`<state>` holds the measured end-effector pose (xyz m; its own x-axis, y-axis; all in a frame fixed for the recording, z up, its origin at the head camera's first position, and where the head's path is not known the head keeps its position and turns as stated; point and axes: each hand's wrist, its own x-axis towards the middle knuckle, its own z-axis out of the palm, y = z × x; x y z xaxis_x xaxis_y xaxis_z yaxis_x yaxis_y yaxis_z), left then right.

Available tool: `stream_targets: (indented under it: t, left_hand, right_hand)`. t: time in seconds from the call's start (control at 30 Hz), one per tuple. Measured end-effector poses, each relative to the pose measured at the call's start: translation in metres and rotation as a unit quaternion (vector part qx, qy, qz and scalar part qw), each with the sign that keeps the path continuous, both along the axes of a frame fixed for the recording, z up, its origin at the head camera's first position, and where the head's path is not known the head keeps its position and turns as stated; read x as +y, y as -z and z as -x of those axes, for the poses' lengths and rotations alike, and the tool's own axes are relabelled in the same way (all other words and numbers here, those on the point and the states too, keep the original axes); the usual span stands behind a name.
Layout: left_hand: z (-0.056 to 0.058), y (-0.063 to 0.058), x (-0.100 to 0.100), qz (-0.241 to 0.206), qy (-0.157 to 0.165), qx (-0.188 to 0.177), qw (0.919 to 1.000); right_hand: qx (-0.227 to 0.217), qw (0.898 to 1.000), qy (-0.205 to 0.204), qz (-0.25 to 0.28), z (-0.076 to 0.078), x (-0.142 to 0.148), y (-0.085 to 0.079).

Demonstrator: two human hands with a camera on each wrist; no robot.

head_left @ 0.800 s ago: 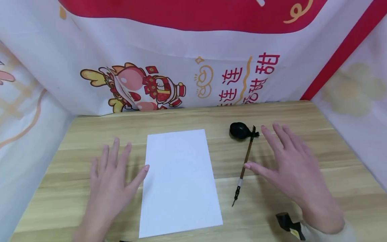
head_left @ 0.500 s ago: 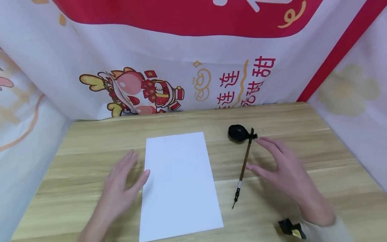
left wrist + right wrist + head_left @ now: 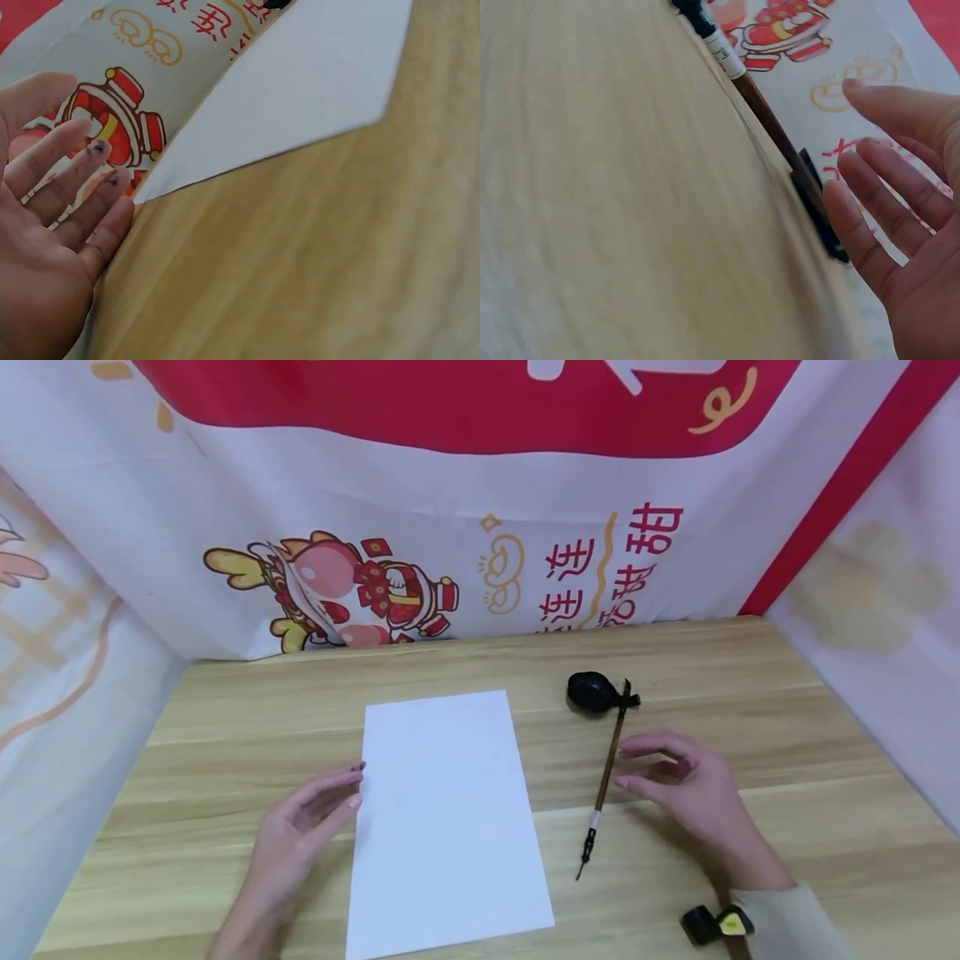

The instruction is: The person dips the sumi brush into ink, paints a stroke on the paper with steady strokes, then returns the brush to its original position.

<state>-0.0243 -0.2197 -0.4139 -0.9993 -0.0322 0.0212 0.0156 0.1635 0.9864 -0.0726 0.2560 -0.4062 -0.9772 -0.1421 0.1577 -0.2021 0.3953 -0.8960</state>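
A blank white sheet of paper (image 3: 450, 827) lies on the wooden table. At its left edge is my left hand (image 3: 296, 835), fingers loosely bent and thumb apart; the left wrist view shows its palm (image 3: 45, 255) bare, with dark smudges on two fingers. Right of the paper lies a writing brush (image 3: 609, 760) with a brown handle, white label and dark thin tip, pointing towards me. Its far end rests on the neck of a black gourd-shaped piece (image 3: 592, 692). My right hand (image 3: 693, 785) hovers beside the handle, thumb and fingers relaxed, holding nothing.
The wooden tabletop (image 3: 247, 718) ends at a white and red printed cloth (image 3: 420, 477) hanging behind it. Pale cloths also hang at the left (image 3: 75, 735) and right (image 3: 885, 677) sides. A black device (image 3: 716, 924) with a yellow label sits at my right wrist.
Both hands, earlier spread wide, have relaxed with their fingers drawn in. The left fingertips have come to the paper's left edge; the right fingers have drawn back nearer the middle of the brush.
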Motion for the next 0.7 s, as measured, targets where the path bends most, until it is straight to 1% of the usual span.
stream_targets:
  t: [0.07, 0.13, 0.23, 0.37, 0.47, 0.57, 0.7]
  left_hand:
    - [0.001, 0.003, -0.001, -0.039, -0.008, 0.005, 0.9992]
    - [0.001, 0.005, -0.002, -0.066, -0.015, 0.007, 0.9977]
    - [0.000, 0.007, -0.002, -0.078, -0.027, 0.002, 0.9966]
    - [-0.003, 0.010, -0.001, -0.061, -0.037, -0.015, 0.9974]
    - [-0.004, 0.011, 0.001, -0.039, -0.036, -0.025, 0.9983]
    - [-0.003, 0.009, 0.001, -0.018, -0.033, -0.034, 0.9987]
    - [0.000, 0.006, 0.000, 0.009, -0.025, -0.046, 0.9986]
  right_hand:
    - [-0.027, 0.999, 0.000, 0.031, 0.003, 0.004, 0.008]
    - [-0.038, 0.998, -0.005, 0.052, 0.005, 0.009, 0.014]
    - [-0.044, 0.997, -0.012, 0.066, 0.006, 0.012, 0.021]
    - [-0.033, 0.997, -0.017, 0.062, 0.004, 0.012, 0.025]
    - [-0.013, 0.998, -0.025, 0.048, 0.003, 0.009, 0.025]
    - [0.004, 0.999, -0.036, 0.038, 0.000, 0.007, 0.025]
    - [0.012, 0.998, -0.047, 0.027, 0.001, 0.004, 0.023]
